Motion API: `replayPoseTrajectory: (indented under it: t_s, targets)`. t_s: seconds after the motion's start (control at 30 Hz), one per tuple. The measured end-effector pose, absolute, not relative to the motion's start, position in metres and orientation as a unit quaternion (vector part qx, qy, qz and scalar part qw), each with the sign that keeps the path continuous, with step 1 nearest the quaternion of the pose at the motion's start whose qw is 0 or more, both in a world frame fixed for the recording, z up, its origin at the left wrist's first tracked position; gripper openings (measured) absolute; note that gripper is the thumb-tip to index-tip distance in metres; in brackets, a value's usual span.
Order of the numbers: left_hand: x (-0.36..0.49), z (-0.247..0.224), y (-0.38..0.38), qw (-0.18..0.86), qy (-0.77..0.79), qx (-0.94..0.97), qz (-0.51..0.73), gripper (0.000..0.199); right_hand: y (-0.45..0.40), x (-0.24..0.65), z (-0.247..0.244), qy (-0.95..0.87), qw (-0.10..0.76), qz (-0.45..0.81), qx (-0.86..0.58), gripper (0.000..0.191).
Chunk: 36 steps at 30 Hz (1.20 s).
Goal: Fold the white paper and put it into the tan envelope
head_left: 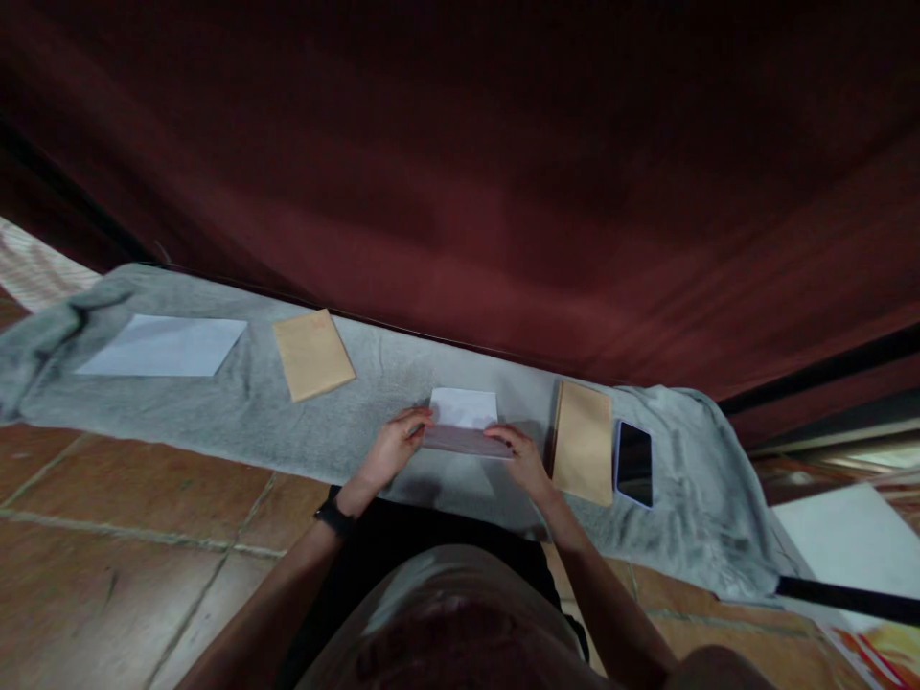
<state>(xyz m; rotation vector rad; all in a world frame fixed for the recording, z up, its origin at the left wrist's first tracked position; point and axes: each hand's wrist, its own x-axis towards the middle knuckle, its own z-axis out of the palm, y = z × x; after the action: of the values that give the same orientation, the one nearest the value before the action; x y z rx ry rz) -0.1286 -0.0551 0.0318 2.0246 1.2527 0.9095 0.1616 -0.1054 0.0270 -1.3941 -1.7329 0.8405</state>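
A partly folded white sheet of paper point(464, 409) lies in front of me on the grey cloth, its near part a shaded flap. My left hand point(398, 443) has its fingers closed at the paper's left edge, by the fold. At the right edge, my right hand point(518, 454) grips the flap between thumb and fingers. To the right of that hand lie brown envelopes point(583, 443), apparently stacked. Left of the paper is another brown envelope point(314, 355), lying flat and tilted.
A dark-screened phone point(634, 464) lies right of the envelopes. White paper point(167, 346) rests at the far left of the grey cloth point(237, 417). Dark red fabric point(460, 220) rises along the back edge. The tiled floor point(129, 498) shows in front.
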Motion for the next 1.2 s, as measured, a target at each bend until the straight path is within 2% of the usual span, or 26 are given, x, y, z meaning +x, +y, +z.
replayPoseTrajectory:
  t_s: [0.13,0.27,0.43,0.57,0.7,0.93,1.1,1.2]
  targets:
    - [-0.138,0.008,-0.077,0.246,0.458,0.812,0.267,0.031,-0.130,0.158,0.010,-0.735,0.297,0.230,-0.564,0.054]
    - [-0.142,0.001,-0.092,0.203,0.433,0.844,0.243,0.043,-0.139,0.157,0.007,-0.758,0.264,0.203,-0.561,0.068]
    - [-0.141,0.006,-0.102,0.198,0.414,0.858,0.230,0.057,-0.147,0.158,0.001,-0.760,0.260,0.194,-0.563,0.072]
    - [-0.140,0.009,-0.107,0.198,0.387,0.884,0.170,0.074,-0.158,0.160,-0.004,-0.782,0.244,0.163,-0.550,0.074]
    - [-0.139,0.008,-0.114,0.175,0.380,0.900,0.122,0.078,-0.166,0.164,-0.002,-0.817,0.213,0.147,-0.515,0.079]
    - [-0.137,0.011,-0.123,0.169,0.364,0.909,0.108,0.068,-0.170,0.176,0.002,-0.831,0.197,0.169,-0.493,0.063]
    - [-0.138,0.012,-0.126,0.169,0.355,0.912,0.120,0.061,-0.164,0.181,0.004,-0.788,0.254,0.223,-0.514,0.055]
    - [-0.136,0.011,-0.127,0.160,0.343,0.917,0.126,0.058,-0.145,0.164,0.011,-0.769,0.264,0.210,-0.543,0.049]
